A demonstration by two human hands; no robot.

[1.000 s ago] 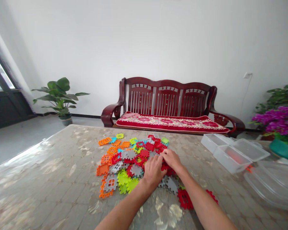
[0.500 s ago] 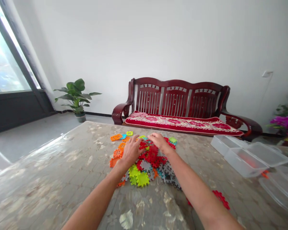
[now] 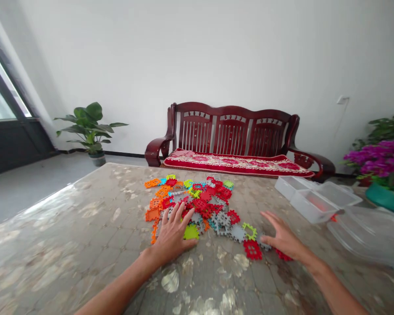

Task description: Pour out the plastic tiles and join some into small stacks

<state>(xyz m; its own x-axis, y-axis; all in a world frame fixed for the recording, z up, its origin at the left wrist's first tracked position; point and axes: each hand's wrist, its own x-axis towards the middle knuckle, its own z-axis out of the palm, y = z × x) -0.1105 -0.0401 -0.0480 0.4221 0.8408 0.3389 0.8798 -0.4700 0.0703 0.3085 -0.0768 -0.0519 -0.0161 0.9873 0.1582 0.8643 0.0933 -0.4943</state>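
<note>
A loose pile of toothed plastic building tiles in red, orange, grey, lime and blue lies on the table. My left hand, fingers spread, rests over the pile's near left side beside a lime tile. To the right, my right hand is open, thumb and fingers apart, by the edge of the spread tiles. Its thumb is close to a grey tile. Partly under that hand lies a red tile. Another red tile and a lime frame tile sit left of it.
The table has a patterned, shiny cover. Clear plastic boxes with a few orange-red pieces inside stand at the right, near clear lids. Beyond the table is a wooden bench. Purple flowers are at far right.
My right hand has moved from the back of the pile toward me and to the right. My left hand has drawn nearer to me. Tiles now spread further right, and the view has turned slightly.
</note>
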